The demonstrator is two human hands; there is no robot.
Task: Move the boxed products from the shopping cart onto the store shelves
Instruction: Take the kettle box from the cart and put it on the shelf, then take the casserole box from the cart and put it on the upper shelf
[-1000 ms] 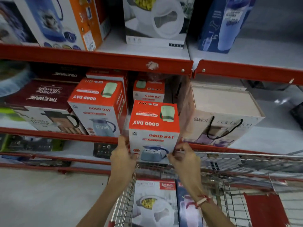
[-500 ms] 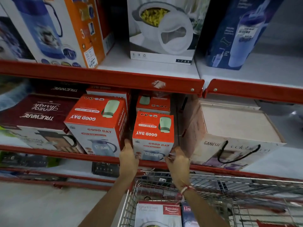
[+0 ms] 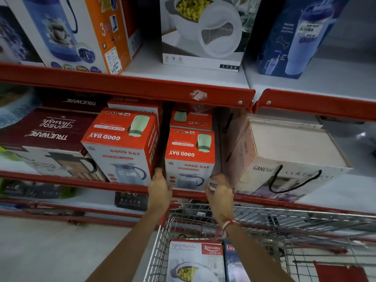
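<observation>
A small red and white Good Day flask box (image 3: pixel 190 157) stands on the middle shelf (image 3: pixel 122 186), between a larger Good Day box (image 3: pixel 122 147) and a pale Ganesh box (image 3: pixel 284 159). Another small Good Day box (image 3: pixel 191 119) stands right behind it. My left hand (image 3: pixel 159 186) grips its lower left corner. My right hand (image 3: pixel 220 190) has curled fingers at its lower right corner. Below, the shopping cart (image 3: pixel 264 212) holds a white Rishabh casserole box (image 3: pixel 195 259) and a dark blue box (image 3: pixel 232 261).
A maroon Trueware box (image 3: pixel 44 139) fills the left of the middle shelf. The upper shelf carries a jug box (image 3: pixel 67 33), a casserole box (image 3: pixel 203 31) and a blue bottle box (image 3: pixel 295 35). Bare shelf surface lies right of the Ganesh box.
Both hands have carried the small Good Day box up from over the cart and pushed it onto the middle shelf. My view has moved closer to the shelves.
</observation>
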